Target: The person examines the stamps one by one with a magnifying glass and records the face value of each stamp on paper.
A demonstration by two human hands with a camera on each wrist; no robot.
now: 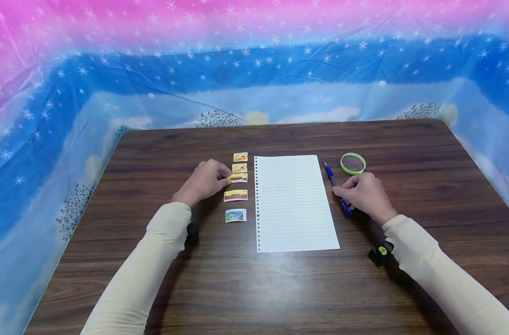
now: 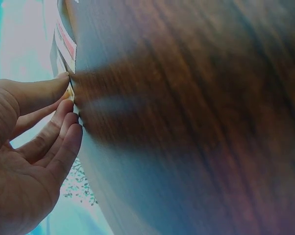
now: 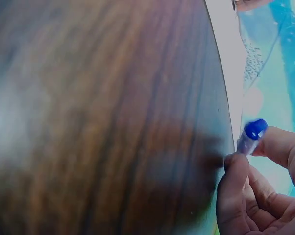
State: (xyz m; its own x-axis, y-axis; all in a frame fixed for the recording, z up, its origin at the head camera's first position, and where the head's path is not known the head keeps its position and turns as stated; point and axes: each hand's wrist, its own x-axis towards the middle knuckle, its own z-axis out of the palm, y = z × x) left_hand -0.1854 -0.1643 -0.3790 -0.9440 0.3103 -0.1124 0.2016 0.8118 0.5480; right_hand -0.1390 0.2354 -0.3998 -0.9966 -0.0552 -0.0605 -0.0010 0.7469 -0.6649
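1. Blue pen lies slantwise just right of the lined loose-leaf sheet; right hand pinches it, thumb against fingers.
2. Left hand pinches a yellow-and-red stamp at its left edge, left of sheet.
3. Same column: two orange stamps beyond it; nearer, another yellow-and-red one, then a landscape stamp.
4. Green-rimmed disc sits just beyond right hand.
5. Faint handwriting on sheet; wood-grain table underneath.
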